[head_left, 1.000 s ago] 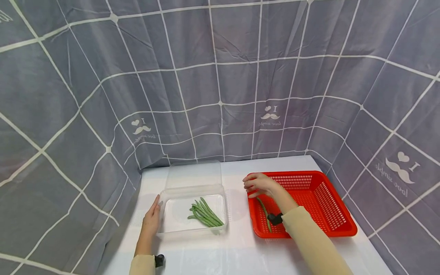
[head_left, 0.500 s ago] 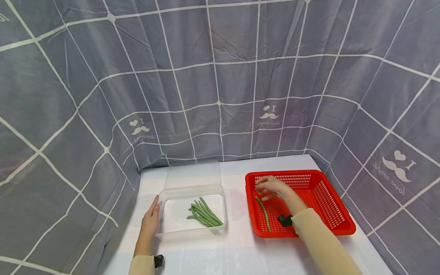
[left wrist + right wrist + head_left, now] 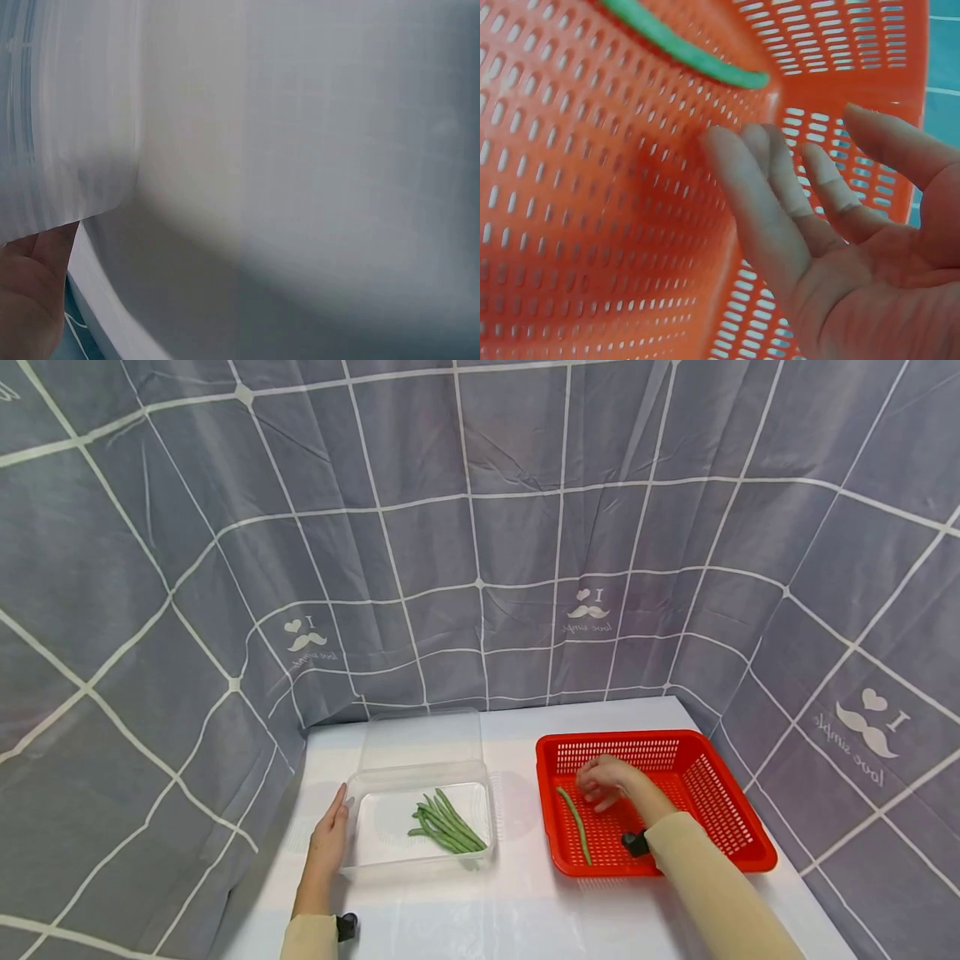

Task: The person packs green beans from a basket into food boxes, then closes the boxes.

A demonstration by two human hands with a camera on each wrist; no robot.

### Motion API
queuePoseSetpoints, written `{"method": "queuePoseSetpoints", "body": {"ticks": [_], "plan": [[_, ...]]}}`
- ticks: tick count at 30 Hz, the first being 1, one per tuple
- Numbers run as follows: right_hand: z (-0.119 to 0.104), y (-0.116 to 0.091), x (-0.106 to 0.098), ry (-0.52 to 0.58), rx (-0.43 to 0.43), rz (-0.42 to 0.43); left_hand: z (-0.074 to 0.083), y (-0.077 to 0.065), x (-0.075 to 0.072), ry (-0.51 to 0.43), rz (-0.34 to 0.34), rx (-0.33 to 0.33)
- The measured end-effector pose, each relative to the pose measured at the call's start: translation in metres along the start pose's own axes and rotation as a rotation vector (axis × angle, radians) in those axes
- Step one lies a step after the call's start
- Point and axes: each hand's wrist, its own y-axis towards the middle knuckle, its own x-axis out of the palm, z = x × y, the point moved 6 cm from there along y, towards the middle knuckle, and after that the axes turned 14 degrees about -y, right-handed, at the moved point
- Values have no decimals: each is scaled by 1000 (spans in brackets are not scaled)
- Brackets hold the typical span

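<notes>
My left hand (image 3: 327,842) rests against the left side of a clear plastic container (image 3: 420,771), its fingers extended along the wall. Several green beans (image 3: 448,825) lie bunched in the container's right part. At the right, a red slotted basket (image 3: 549,814) holds one green bean (image 3: 576,827), lying lengthwise near its left wall. My right hand (image 3: 606,781) hovers inside the basket, just right of that bean. In the right wrist view the right hand (image 3: 840,240) has loosely bent, spread fingers with nothing between them, apart from the bean (image 3: 682,49).
The container's clear lid (image 3: 423,737) lies or stands behind it, towards the curtain. A white table (image 3: 517,893) carries everything. Grey curtains (image 3: 517,552) with white grid lines enclose the back and both sides.
My right hand has moved from above the basket's left rim rightwards into the basket, and the single bean now shows in full. The left hand and the container have stayed put.
</notes>
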Motion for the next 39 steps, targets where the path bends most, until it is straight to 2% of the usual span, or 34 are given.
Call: {"method": "queuePoseSetpoints", "body": {"ticks": [12,22,29,34,39], "plan": [[5,4,16,-137,72,-32,2,-1,0,-17,1,5],[-6,8,36,-221,26,16,2,-2,-1,-12,2,-1],[-9,16,44,-303,8,128,1,-2,-1,-10,8,-2],[-9,18,43,-290,21,116,2,-2,-1,-9,4,2],[-6,14,40,-201,21,79,2,-2,0,-8,6,-5]]}}
